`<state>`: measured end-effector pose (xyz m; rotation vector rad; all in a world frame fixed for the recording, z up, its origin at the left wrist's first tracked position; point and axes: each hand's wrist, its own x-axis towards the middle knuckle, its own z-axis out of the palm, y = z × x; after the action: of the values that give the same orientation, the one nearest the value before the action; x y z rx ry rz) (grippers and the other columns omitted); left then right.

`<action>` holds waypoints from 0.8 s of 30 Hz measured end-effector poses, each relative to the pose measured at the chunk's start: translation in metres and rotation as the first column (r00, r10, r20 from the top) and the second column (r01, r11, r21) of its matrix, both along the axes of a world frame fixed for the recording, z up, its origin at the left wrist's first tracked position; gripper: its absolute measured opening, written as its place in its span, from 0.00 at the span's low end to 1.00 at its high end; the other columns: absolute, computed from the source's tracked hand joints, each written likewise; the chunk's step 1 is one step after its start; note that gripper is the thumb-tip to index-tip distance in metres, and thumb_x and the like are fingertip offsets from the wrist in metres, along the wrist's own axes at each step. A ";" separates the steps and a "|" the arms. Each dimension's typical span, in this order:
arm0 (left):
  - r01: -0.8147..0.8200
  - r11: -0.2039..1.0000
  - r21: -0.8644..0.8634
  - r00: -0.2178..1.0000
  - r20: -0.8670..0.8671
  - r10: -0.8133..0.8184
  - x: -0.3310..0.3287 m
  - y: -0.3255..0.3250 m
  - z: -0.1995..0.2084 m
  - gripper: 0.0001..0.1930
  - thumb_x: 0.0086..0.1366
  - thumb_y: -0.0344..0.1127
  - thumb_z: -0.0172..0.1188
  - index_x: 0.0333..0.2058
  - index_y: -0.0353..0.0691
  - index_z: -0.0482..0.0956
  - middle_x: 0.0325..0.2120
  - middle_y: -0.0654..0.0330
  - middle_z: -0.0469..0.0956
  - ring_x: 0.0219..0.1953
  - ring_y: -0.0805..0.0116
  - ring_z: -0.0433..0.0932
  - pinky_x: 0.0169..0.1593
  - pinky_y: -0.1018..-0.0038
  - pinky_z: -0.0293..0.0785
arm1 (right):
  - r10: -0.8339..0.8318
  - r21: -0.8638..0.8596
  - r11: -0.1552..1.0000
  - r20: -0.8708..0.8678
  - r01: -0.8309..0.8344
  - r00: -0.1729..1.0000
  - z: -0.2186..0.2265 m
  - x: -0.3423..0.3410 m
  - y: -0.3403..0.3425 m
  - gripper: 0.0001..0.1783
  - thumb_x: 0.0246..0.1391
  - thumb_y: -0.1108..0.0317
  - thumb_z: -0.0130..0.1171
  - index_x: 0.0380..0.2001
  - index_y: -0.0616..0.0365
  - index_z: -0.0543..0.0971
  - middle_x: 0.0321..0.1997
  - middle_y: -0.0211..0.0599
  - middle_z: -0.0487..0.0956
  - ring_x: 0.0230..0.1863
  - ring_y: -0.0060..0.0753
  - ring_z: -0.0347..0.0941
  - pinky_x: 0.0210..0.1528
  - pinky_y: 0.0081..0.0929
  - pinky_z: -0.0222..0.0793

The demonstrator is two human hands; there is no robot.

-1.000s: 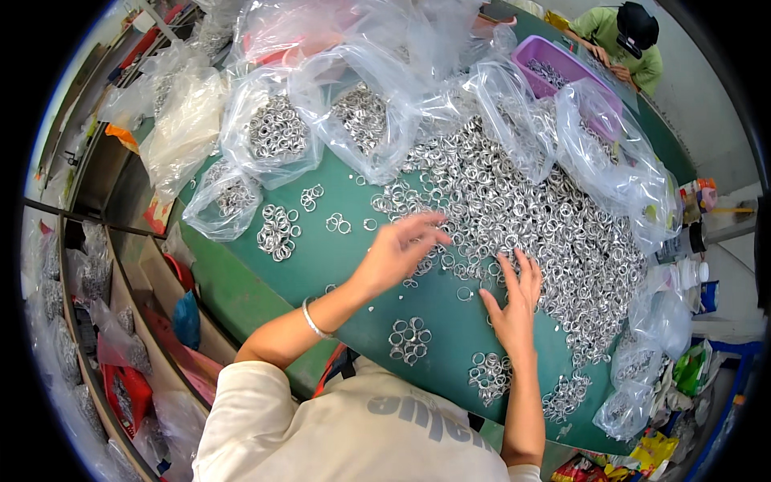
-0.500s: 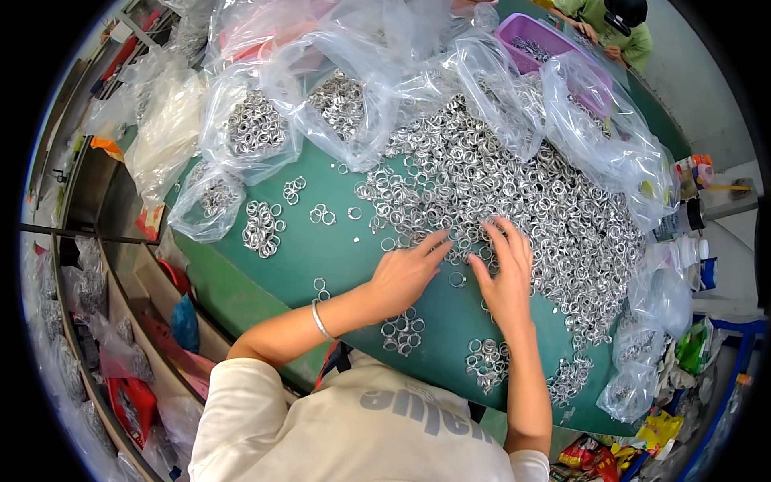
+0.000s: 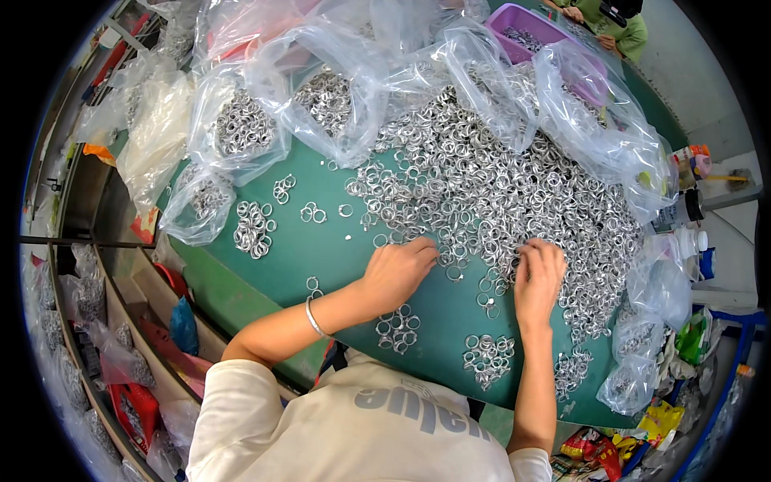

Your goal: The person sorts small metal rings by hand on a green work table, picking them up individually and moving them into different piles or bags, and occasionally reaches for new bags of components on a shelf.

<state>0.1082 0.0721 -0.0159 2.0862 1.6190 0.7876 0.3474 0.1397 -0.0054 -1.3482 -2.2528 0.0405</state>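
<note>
Head view: both bare hands work at the near edge of a broad heap of silvery metal rings (image 3: 514, 189), spread over a green table (image 3: 313, 253). The left hand (image 3: 399, 270) is palm down, its fingers drawn together and pointing right, with the tips at the border of the heap; whether they pinch a ring is hidden. The right hand (image 3: 540, 277) is bent over the rings further right, fingers curled and close together, tips down among the metal – I cannot tell whether anything is held there either. Between the two hands, a short trail of loose rings (image 3: 487, 296) leads off the heap toward the person.

Nearer the body lie a left cluster (image 3: 397, 329), a middle cluster (image 3: 487, 359) and a right cluster (image 3: 571, 373), all apart from the hands. Beyond, open clear bags, one of them a bag of rings (image 3: 245, 124), line the far side, beside a purple basket (image 3: 514, 11).

Judging by these small groups, the step in hand looks like picking rings out of the heap by touch. The next move calls for a light fingertip pinch – the rings overlap, and neighbours could easily drag along.
</note>
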 end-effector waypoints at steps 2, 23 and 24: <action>-0.024 1.000 -0.005 1.000 -0.014 0.024 0.005 0.005 0.003 0.10 0.57 0.31 0.60 0.39 0.40 0.76 0.40 0.61 0.75 0.24 0.54 0.78 0.27 0.64 0.75 | -0.044 -0.036 0.998 -0.032 0.042 0.999 0.004 -0.002 -0.002 0.13 0.45 0.79 0.57 0.38 0.60 0.77 0.47 0.39 0.74 0.52 0.45 0.66 0.53 0.40 0.60; -0.058 0.995 0.082 0.988 -0.141 0.069 0.010 0.033 -0.011 0.10 0.53 0.26 0.58 0.35 0.38 0.73 0.33 0.56 0.71 0.22 0.55 0.77 0.23 0.62 0.73 | 0.168 -0.088 0.979 -0.176 -0.186 0.970 0.009 -0.045 -0.005 0.19 0.46 0.75 0.60 0.45 0.58 0.74 0.51 0.39 0.71 0.58 0.42 0.63 0.57 0.44 0.54; -0.055 0.996 0.066 0.983 -0.173 0.065 0.012 0.035 -0.014 0.08 0.54 0.29 0.58 0.35 0.38 0.74 0.32 0.56 0.71 0.22 0.54 0.77 0.24 0.62 0.73 | 0.210 -0.085 0.972 -0.116 -0.220 0.971 0.004 -0.052 -0.006 0.21 0.46 0.74 0.60 0.46 0.58 0.74 0.51 0.38 0.72 0.59 0.42 0.63 0.58 0.46 0.53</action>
<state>0.1197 0.1072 -0.0296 2.2127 1.7778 0.6974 0.2954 0.1342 -0.0013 -1.1143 -2.3214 0.2941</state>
